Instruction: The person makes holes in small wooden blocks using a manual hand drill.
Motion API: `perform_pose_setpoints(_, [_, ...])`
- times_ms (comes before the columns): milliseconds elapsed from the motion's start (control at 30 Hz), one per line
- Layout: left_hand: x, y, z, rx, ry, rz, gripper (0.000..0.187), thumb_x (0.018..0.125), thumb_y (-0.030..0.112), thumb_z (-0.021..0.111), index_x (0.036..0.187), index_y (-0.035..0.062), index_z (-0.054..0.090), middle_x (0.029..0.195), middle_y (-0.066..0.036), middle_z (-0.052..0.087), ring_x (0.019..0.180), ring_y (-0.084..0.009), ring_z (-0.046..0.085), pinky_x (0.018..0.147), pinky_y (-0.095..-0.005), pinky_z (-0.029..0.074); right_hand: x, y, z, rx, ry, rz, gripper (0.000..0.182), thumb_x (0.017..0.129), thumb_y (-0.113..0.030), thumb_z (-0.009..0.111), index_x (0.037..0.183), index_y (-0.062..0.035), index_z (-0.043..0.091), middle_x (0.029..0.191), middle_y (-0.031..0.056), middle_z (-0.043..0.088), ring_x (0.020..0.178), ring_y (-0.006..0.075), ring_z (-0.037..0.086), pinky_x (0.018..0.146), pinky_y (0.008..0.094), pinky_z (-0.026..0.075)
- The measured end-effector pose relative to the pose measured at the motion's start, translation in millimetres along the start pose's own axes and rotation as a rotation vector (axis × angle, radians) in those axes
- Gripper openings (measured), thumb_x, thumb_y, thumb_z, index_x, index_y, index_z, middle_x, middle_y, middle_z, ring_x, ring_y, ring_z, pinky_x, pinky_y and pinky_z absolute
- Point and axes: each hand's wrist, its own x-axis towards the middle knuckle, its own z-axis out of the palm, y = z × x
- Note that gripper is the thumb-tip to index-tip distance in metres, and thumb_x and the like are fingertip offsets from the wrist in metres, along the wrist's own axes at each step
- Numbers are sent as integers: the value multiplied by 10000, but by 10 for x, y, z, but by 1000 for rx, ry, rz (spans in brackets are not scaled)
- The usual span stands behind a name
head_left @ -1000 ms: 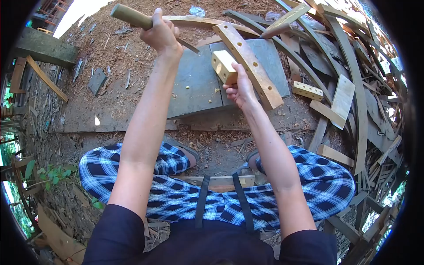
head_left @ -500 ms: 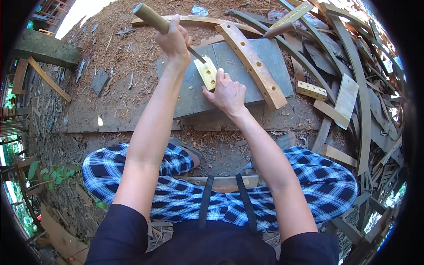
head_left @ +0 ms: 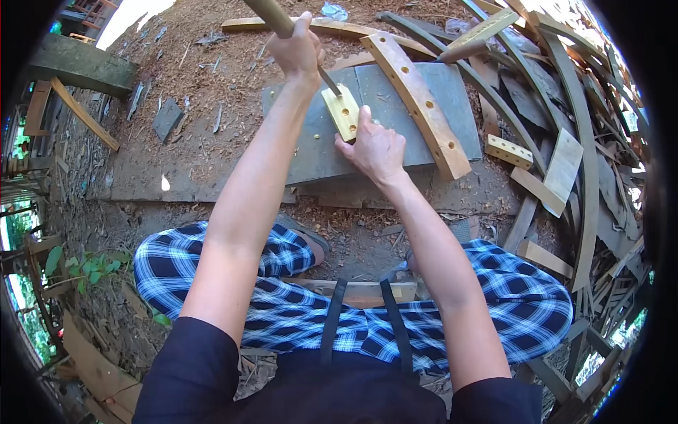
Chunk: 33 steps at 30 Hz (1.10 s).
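My left hand [head_left: 295, 53] is closed around the thick wooden handle [head_left: 270, 14] of a chisel, whose top end runs out of view. Its metal blade [head_left: 326, 77] slants down to the far end of a small pale wooden block [head_left: 342, 113] with round holes in it. Against the block's near right side, my right hand [head_left: 379, 147] grips it with thumb and fingers, pressing it on a grey slab [head_left: 321, 157]. On the slab's right part lies a long wooden bar [head_left: 417, 106] with several round holes.
A small drilled block [head_left: 508, 151] lies on the ground right of the slab. Curved wooden strips [head_left: 580, 162] and scraps pile up along the right. Wood shavings [head_left: 191, 148] cover the ground at left. A concrete beam [head_left: 81, 66] stands at the far left.
The whole view has shifted slightly, so things appear farther right. My left hand and the chisel handle have moved a little up, away from me. My right hand still grips the block.
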Motion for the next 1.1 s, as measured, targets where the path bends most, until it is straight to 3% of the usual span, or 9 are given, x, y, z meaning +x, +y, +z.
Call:
perform_pose_setpoints(667, [72,-62,53,126,5,2,321,889,99,614,628,94,428,478,36,347,346,-54,270,347,-265,177,-14,7,-20,40,-29,1,584,789,-512,668,1056,-45,440,746,195,692,679,374,692,594,461,545])
perform_pose_setpoints(933, [23,-289,100,254,-210,270,322,860,122,685,575,92,537,474,20,480,362,-55,406,342,-232,283,2,103,-62,21,-15,-51,705,782,-581,668,1164,-33,443,783,187,700,722,373,696,621,463,550])
perform_pose_setpoints(1000, [14,-323,98,290,-263,378,298,858,126,692,590,94,564,481,28,489,370,-50,414,347,-230,295,26,190,-231,-10,-260,-149,813,790,-607,656,1294,-17,412,935,212,699,858,360,696,700,452,553])
perform_pose_setpoints(1033, [7,-345,96,301,-270,390,283,859,130,692,605,92,573,484,30,494,370,-50,416,347,-229,295,20,223,-263,-15,-259,-152,813,790,-607,656,1294,-17,412,935,212,699,858,360,696,700,452,553])
perform_pose_setpoints(1100, [-23,-326,121,300,-280,401,268,860,134,692,619,90,583,487,32,498,370,-51,418,347,-229,295,-9,292,-338,-50,-302,-223,877,819,-612,626,1389,-4,355,1120,223,638,1002,348,656,788,444,541])
